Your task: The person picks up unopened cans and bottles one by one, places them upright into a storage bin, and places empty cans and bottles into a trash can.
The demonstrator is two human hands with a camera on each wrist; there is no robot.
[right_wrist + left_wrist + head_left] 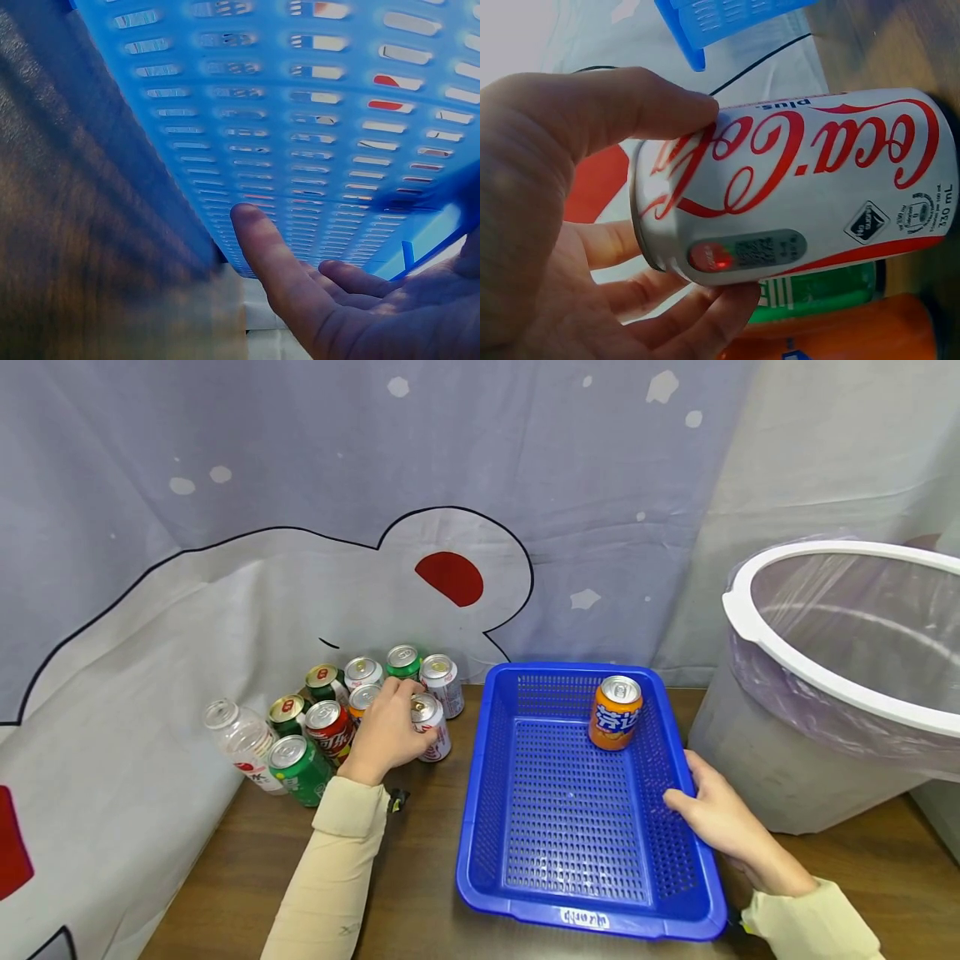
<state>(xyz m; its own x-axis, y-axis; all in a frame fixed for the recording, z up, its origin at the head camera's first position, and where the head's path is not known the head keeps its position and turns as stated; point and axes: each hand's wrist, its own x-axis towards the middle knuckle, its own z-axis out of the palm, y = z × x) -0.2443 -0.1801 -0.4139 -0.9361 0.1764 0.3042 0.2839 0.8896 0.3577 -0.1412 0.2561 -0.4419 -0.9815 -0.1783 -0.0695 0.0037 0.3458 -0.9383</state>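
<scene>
My left hand (pixel 386 727) grips a white Coca-Cola can (pixel 435 739) near its top, with the thumb on one side and fingers on the other. The left wrist view shows its red lettering, with a green can (pixel 825 292) and an orange can (pixel 847 330) close beside it. At the right, my right hand (pixel 723 822) holds the side rim of a blue plastic basket (pixel 570 818), thumb over the rim. In the right wrist view its fingers lie along the outside of the slotted wall. An orange Fanta can (pixel 615 718) stands upright inside, towards the back right.
Several cans cluster around my left hand, including a green can (pixel 300 768) and a red can (pixel 330 727). A clear plastic bottle (pixel 247 747) stands at their left. A lined waste bin (pixel 780 752) stands right of the basket, and a patterned cloth (pixel 360 602) hangs behind.
</scene>
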